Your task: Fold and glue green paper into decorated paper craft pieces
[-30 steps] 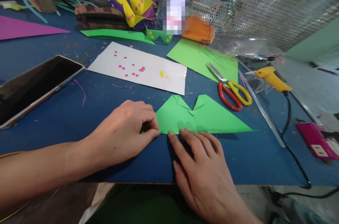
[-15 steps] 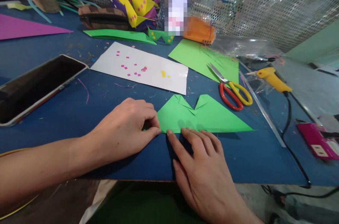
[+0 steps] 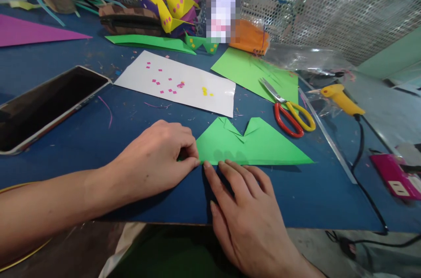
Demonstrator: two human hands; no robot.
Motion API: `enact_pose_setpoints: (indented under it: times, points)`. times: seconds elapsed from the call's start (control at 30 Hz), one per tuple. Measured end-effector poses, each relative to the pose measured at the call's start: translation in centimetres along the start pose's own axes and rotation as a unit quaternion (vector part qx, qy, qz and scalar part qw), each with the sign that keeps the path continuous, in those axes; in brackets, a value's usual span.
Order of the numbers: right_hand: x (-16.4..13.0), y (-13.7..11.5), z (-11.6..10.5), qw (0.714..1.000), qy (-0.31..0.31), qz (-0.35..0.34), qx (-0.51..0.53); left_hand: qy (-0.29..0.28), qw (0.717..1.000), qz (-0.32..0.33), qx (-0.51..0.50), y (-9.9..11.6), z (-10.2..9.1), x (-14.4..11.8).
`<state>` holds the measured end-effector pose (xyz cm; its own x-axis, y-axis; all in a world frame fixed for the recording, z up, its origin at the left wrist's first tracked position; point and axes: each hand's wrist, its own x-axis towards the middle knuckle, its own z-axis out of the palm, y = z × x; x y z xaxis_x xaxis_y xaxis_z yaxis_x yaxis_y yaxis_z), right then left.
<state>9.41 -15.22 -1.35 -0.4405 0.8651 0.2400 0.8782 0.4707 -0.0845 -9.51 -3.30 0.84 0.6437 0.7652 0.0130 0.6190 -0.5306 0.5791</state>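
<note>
On the blue bench [image 3: 66, 137], the left hand [image 3: 158, 159] pinches the left corner of the folded green paper [image 3: 253, 146]; the right hand [image 3: 246, 212] lies open, fingertips on its near edge. Scissors [image 3: 289, 111] lie at 2 o'clock, a phone [image 3: 46, 107] at 10, white sheet [image 3: 177, 83] at 12.

Single head-worn view, forward and down, close over blue table [image 3: 66, 137].

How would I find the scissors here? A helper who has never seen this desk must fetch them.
Start at the blue table and go to the flat green sheet on its far right side. The scissors lie across that sheet's near corner, the only metal blades, with one red and one yellow handle loop.
</note>
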Motion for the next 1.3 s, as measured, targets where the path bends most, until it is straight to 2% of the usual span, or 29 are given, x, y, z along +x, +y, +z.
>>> enact_pose_setpoints:
  times: [0.53,0.67,1.0,1.3]
  points:
    - [0.2,0.1,-0.2,1.0,-0.005,0.015,0.026,-0.001,1.0,0.007,0.004,-0.6,-0.4,-0.2]
    - [0.3,0.0,-0.1,1.0,0.0,0.013,0.024,-0.017,1.0,-0.005,0.01,-0.8,-0.8,-0.1]
    - [0.3,0.2,-0.3,0.999,-0.029,0.026,0.022,-0.029,0.999,0.0,0.022,-0.8,-1.1,-0.1]
    - [0.1,0.1,-0.4,0.999,-0.03,0.008,0.012,-0.041,0.998,-0.041,0.009,-1.0,-1.5,0.0]
